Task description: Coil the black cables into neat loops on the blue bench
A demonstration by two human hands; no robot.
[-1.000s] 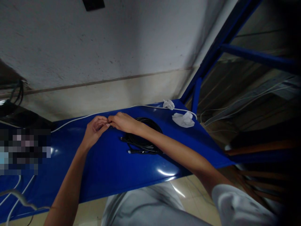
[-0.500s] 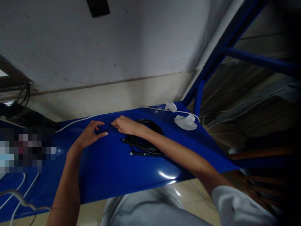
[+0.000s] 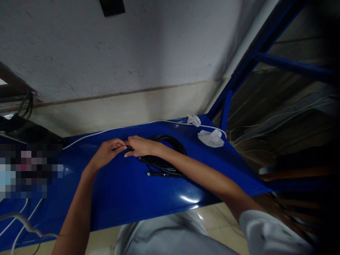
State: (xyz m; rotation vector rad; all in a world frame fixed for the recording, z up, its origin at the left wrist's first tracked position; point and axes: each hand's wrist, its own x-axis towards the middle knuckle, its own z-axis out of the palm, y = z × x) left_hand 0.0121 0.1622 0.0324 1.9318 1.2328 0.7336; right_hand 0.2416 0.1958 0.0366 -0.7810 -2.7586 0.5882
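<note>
My left hand [image 3: 107, 153] and my right hand [image 3: 139, 146] meet fingertip to fingertip over the blue table [image 3: 124, 191]. Both pinch a small dark thing between them, too small to name. A coil of black cable [image 3: 164, 159] lies just right of my right hand, partly under my forearm. Its plug ends stick out toward the table's near side.
A white cable [image 3: 90, 134] runs along the table's far edge by the wall. Two crumpled white tissues [image 3: 211, 138] lie at the far right corner. White cables [image 3: 18, 219] trail at the near left. A blue metal frame [image 3: 239, 71] rises on the right.
Half a second ago my hands were apart with the left fingers spread; now they have come back together in a pinch, as they were a second ago.
</note>
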